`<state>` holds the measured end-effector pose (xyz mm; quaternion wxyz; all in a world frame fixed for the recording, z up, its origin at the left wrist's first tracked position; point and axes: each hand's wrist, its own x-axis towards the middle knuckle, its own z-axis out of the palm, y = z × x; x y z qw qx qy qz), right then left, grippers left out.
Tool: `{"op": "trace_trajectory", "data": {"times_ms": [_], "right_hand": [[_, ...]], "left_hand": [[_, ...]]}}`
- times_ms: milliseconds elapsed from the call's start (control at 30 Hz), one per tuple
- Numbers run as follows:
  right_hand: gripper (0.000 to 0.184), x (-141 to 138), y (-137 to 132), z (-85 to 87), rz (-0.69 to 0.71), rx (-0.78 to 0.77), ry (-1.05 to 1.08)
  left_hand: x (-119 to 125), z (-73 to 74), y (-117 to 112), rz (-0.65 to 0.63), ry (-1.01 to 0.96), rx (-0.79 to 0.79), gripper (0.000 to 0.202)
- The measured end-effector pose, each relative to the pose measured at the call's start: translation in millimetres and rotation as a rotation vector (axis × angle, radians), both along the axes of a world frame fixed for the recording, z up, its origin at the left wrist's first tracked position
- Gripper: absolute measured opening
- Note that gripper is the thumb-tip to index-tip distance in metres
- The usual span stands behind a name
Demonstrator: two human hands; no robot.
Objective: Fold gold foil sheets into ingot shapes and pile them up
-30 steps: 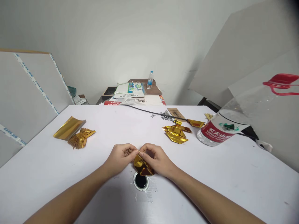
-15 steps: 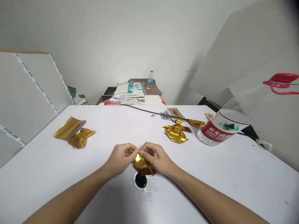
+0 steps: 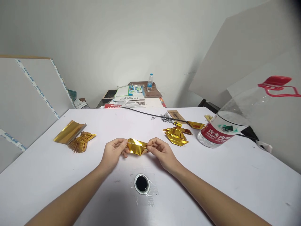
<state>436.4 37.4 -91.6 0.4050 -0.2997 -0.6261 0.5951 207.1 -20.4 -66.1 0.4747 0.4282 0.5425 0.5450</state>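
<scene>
A folded gold foil paper piece (image 3: pixel 137 146), shaped like a small boat, is stretched between both my hands above the white table (image 3: pixel 70 175). My left hand (image 3: pixel 113 153) pinches its left tip. My right hand (image 3: pixel 161 151) pinches its right tip. Both hands are closed on the paper, a little beyond the round cable hole (image 3: pixel 141 183) in the tabletop.
A stack of gold foil sheets (image 3: pixel 68 131) and a fan of folded gold pieces (image 3: pixel 82 141) lie at the left. Finished gold folded pieces (image 3: pixel 176 135) sit at the right, beside a large clear water bottle (image 3: pixel 235 121) with a red cap. A black cable (image 3: pixel 145 112) crosses the back.
My hands moved apart and away from me, past the cable hole. The gold piece, bunched upright between my fingers before, is now pulled out wide into a boat shape.
</scene>
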Motion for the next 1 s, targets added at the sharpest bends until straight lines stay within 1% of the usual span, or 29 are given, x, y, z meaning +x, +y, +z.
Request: {"op": "trace_trajectory", "data": {"times_ms": [100, 233, 367, 433, 500, 567, 633, 733, 833, 900, 1000], "right_hand": [[0.051, 0.1, 1.6, -3.1, -0.051, 0.021, -0.025], [0.053, 1.2, 2.0, -3.4, -0.072, 0.033, -0.017], [0.048, 1.1, 0.6, -1.6, -0.137, 0.071, -0.091], [0.046, 0.6, -0.2, -1.5, -0.169, 0.106, -0.123], [0.048, 0.0, -0.8, -2.4, -0.185, 0.119, -0.124], [0.055, -0.9, -1.3, -3.8, -0.163, 0.082, -0.111], [0.058, -2.3, -1.7, -4.8, -0.111, 0.013, -0.103], [0.059, -4.7, -2.4, -4.2, -0.029, -0.091, -0.082], [0.058, -6.2, -2.3, -2.6, -0.007, -0.151, -0.054], [0.056, -5.8, -2.0, -2.3, -0.008, -0.138, -0.058], [0.051, -4.0, -3.5, -3.8, -0.017, -0.036, -0.112]], "left_hand": [[0.9, 2.3, -1.6, -0.017, -0.034, -0.030, 0.061], [0.5, 3.1, -1.3, -0.038, -0.053, -0.051, 0.064], [0.9, -0.6, -1.0, -0.098, 0.032, -0.060, 0.063], [2.6, -2.8, -1.9, -0.121, 0.091, -0.063, 0.058], [4.7, -4.0, -3.3, -0.143, 0.124, -0.056, 0.053], [6.4, -4.3, -4.4, -0.153, 0.135, -0.043, 0.049], [7.4, -4.1, -5.0, -0.144, 0.137, -0.033, 0.046], [8.4, -3.9, -5.4, -0.126, 0.149, -0.029, 0.044], [10.0, -3.4, -6.4, -0.114, 0.173, -0.025, 0.040], [11.1, -3.0, -7.3, -0.120, 0.190, -0.009, 0.037], [11.8, -2.6, -8.3, -0.162, 0.208, 0.009, 0.031]]}}
